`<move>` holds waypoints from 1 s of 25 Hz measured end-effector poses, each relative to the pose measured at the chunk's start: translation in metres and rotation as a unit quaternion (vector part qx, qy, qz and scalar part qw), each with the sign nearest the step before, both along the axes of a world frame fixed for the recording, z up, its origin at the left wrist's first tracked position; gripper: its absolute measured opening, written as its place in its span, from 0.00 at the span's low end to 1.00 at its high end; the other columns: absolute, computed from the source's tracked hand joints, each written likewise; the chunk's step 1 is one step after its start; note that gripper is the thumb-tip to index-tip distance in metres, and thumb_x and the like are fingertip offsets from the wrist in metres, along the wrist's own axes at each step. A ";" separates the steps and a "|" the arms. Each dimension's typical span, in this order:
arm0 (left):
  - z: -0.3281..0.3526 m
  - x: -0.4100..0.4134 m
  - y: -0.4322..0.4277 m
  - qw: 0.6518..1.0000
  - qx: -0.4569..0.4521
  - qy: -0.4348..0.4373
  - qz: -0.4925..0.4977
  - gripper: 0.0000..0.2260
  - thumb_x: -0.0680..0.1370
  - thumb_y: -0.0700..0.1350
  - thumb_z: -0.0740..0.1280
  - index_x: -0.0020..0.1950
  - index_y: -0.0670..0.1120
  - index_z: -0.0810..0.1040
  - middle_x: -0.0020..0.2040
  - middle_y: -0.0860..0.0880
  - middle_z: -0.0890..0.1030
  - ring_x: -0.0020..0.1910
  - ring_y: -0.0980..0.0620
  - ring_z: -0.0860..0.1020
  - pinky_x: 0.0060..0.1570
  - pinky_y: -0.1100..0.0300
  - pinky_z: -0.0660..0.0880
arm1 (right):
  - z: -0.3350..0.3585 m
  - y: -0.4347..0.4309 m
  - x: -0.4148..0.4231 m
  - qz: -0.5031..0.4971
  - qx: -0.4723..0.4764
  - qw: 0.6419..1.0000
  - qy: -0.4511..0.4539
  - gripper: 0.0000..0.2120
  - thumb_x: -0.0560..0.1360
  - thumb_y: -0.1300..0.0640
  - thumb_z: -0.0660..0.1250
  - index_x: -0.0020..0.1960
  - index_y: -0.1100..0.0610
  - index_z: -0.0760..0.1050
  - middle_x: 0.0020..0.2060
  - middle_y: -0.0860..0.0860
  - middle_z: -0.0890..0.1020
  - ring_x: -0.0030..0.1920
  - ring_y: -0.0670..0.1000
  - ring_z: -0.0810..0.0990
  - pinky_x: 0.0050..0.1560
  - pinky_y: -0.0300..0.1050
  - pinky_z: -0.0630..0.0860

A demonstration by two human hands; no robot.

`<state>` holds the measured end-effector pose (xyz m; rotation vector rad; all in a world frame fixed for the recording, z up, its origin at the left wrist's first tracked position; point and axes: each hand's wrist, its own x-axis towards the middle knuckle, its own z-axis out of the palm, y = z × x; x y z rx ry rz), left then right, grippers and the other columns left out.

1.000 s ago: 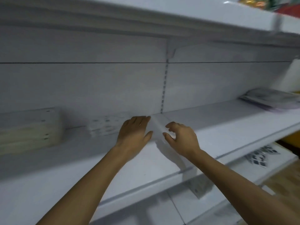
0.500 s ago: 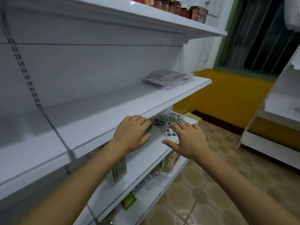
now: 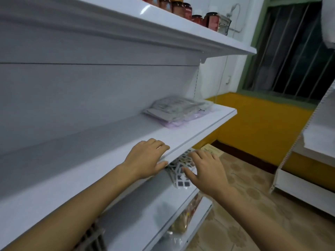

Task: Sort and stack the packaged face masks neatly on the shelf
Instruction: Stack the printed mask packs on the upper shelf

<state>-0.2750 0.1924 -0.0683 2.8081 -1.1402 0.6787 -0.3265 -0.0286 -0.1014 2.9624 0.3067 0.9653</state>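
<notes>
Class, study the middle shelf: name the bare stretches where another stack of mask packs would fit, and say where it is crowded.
The middle shelf is bare from the left hand leftward, and between that hand and the stack of mask packs near its right end. Crowded: the lower shelf, where patterned packets lie by the right hand.

Light: you get dim, cool indoor light.
Glare: bright streak on the top shelf (image 3: 145,10).
Blur: your mask packets (image 3: 176,110) smear softly.
Edges: straight lines bow outward.
</notes>
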 end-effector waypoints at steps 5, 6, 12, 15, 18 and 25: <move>0.019 0.091 -0.043 0.999 -0.030 -0.009 0.017 0.23 0.77 0.57 0.63 0.70 0.48 0.70 0.68 0.48 0.73 0.65 0.46 0.72 0.59 0.52 0.71 | 0.020 -0.036 0.105 0.006 0.040 0.999 -0.011 0.21 0.75 0.40 0.61 0.60 0.52 0.77 0.55 0.49 0.81 0.54 0.53 0.79 0.51 0.49 0.75; 0.016 0.103 -0.052 0.999 -0.035 0.013 0.023 0.25 0.78 0.57 0.61 0.73 0.49 0.66 0.72 0.49 0.69 0.69 0.48 0.68 0.63 0.53 0.67 | 0.016 -0.042 0.120 0.010 0.050 0.999 -0.006 0.21 0.75 0.40 0.61 0.60 0.52 0.76 0.55 0.49 0.80 0.54 0.53 0.79 0.51 0.50 0.74; 0.014 0.178 -0.093 0.996 -0.060 0.050 0.040 0.25 0.78 0.57 0.62 0.73 0.50 0.65 0.73 0.50 0.67 0.70 0.49 0.66 0.63 0.54 0.69 | 0.017 -0.071 0.233 0.068 0.121 0.990 -0.018 0.20 0.73 0.42 0.63 0.57 0.54 0.78 0.52 0.51 0.81 0.51 0.56 0.79 0.48 0.49 0.73; 0.023 0.226 -0.118 0.989 -0.121 0.042 0.068 0.24 0.77 0.56 0.63 0.72 0.51 0.67 0.72 0.51 0.68 0.69 0.50 0.67 0.63 0.55 0.69 | 0.032 -0.094 0.301 0.124 0.178 0.976 -0.008 0.22 0.73 0.42 0.61 0.58 0.56 0.77 0.54 0.53 0.81 0.54 0.56 0.78 0.50 0.50 0.72; 0.028 0.277 -0.153 0.982 -0.134 0.042 0.128 0.27 0.77 0.61 0.58 0.75 0.53 0.63 0.76 0.53 0.62 0.73 0.52 0.61 0.68 0.57 0.62 | 0.047 -0.126 0.370 0.164 0.235 0.958 0.024 0.20 0.74 0.45 0.64 0.60 0.56 0.77 0.58 0.54 0.80 0.58 0.56 0.77 0.55 0.50 0.73; 0.028 0.382 -0.246 0.963 -0.142 0.039 0.228 0.25 0.79 0.59 0.58 0.74 0.52 0.63 0.76 0.52 0.62 0.73 0.51 0.60 0.67 0.55 0.64 | 0.080 -0.226 0.521 0.246 0.390 0.868 0.185 0.05 0.77 0.53 0.65 0.51 0.48 0.79 0.50 0.43 0.81 0.53 0.44 0.78 0.50 0.35 0.69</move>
